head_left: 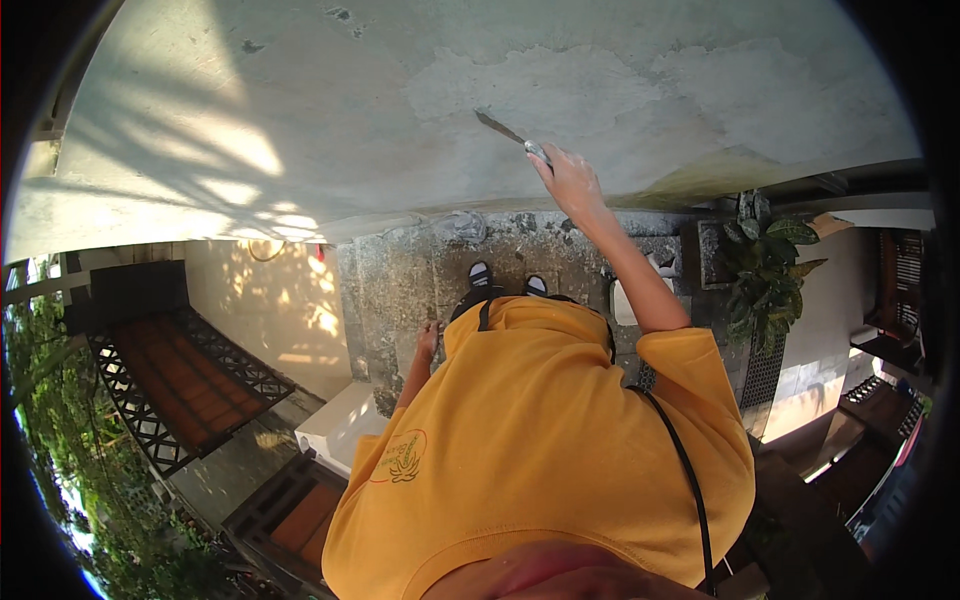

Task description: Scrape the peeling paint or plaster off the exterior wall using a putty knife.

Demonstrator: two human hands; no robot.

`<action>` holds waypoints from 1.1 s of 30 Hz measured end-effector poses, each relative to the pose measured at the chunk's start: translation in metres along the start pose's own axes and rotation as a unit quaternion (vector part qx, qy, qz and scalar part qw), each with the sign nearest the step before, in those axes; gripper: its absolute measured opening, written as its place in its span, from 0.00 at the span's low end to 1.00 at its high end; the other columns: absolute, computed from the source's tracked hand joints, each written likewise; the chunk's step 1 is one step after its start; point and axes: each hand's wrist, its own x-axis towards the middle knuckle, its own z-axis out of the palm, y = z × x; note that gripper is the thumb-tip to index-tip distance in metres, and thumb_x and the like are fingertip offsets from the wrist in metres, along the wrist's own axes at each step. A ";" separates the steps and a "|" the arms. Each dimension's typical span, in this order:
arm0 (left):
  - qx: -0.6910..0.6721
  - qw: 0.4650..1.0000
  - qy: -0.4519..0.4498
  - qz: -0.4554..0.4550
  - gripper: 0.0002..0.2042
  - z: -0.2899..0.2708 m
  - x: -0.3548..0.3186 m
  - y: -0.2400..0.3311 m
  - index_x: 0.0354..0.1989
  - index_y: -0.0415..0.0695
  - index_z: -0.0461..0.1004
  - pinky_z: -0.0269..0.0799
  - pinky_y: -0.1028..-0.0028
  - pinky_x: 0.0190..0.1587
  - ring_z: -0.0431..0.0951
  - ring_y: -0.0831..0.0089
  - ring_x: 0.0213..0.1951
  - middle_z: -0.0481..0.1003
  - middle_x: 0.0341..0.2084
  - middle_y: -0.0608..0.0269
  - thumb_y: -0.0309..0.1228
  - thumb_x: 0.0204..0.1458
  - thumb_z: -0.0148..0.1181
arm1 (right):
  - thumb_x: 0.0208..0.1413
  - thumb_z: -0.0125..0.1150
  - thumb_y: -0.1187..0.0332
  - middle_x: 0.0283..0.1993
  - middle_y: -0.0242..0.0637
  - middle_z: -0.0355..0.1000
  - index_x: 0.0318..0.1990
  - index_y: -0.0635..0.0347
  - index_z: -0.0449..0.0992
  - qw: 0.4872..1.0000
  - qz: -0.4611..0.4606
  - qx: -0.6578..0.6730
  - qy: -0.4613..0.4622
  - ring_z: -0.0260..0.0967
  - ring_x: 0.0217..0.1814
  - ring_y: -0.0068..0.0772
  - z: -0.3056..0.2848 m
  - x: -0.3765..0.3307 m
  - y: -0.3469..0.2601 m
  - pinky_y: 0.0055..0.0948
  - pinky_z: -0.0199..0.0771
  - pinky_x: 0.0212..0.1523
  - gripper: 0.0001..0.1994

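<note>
In my right hand [574,184] is a putty knife [502,129], gripped by its whitened handle. Its narrow dark blade points up and left, over the grey plastered wall [350,130]. Whether the blade touches the wall I cannot tell. A lighter, uneven patch of filler [540,85] spreads over the wall just above the knife. White residue marks my right fingers. My left hand [428,341] hangs low beside my yellow shirt, its fingers loose and small in view, with nothing visible in them.
My sandalled feet stand on a stained paved floor [400,285] at the wall's base. A crumpled plastic bag [465,227] lies against the wall. To the right are a leafy potted plant [765,265] and a white container [640,300]; at left, a white block-like ledge [345,425].
</note>
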 end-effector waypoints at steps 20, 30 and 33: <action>-0.055 0.998 0.009 -0.013 0.19 0.030 -0.013 -0.032 0.51 0.38 0.69 0.70 0.68 0.43 0.75 0.62 0.44 0.74 0.44 0.53 0.38 0.58 0.45 | 0.60 0.47 0.54 0.31 0.47 0.73 0.41 0.58 0.71 1.000 0.006 -0.017 0.001 0.71 0.33 0.54 0.006 -0.018 0.031 0.47 0.72 0.32 0.16; -0.024 0.999 0.009 0.021 0.17 0.020 -0.012 -0.032 0.49 0.40 0.71 0.70 0.67 0.45 0.75 0.63 0.42 0.74 0.44 0.54 0.37 0.58 0.45 | 0.59 0.50 0.55 0.30 0.53 0.72 0.43 0.61 0.73 0.999 0.047 0.012 -0.006 0.70 0.34 0.57 -0.007 -0.020 0.016 0.48 0.68 0.33 0.17; -0.002 0.999 0.024 0.036 0.17 0.013 0.001 -0.035 0.48 0.39 0.72 0.70 0.67 0.45 0.75 0.63 0.42 0.75 0.41 0.55 0.37 0.58 0.45 | 0.60 0.48 0.55 0.32 0.47 0.73 0.41 0.59 0.72 1.000 0.023 0.004 -0.009 0.71 0.33 0.54 -0.014 -0.012 0.006 0.47 0.70 0.33 0.16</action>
